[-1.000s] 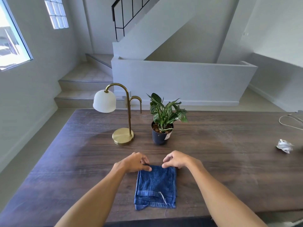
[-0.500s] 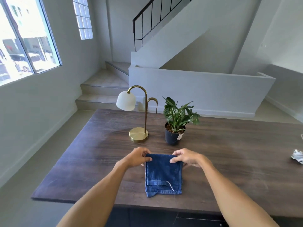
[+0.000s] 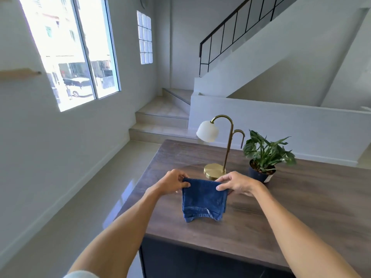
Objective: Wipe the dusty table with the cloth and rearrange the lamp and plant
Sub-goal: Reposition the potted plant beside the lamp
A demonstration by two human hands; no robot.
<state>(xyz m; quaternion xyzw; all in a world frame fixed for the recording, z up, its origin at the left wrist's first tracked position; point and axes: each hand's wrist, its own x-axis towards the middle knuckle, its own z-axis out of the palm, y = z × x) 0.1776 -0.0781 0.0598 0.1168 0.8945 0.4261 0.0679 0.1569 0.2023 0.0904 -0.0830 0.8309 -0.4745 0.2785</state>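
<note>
Head view: a folded blue cloth [image 3: 203,199] was held up by its top corners, its lower edge hanging at or just above the dark wood surface [image 3: 301,207]; contact could not be told. The left hand [image 3: 173,184] was pinched shut on the top-left corner, the grip narrow, thumb over the fabric. The right hand [image 3: 237,183] was pinched on the top-right corner the same way. The brass lamp [image 3: 215,171] was seen just behind the cloth, with the potted plant [image 3: 265,155] to its right, near but apart.

Against the frame half a second earlier: the cloth had been lifted from lying flat, both pinches kept, and the view was swung left, so more window [image 3: 76,51] was shown.
</note>
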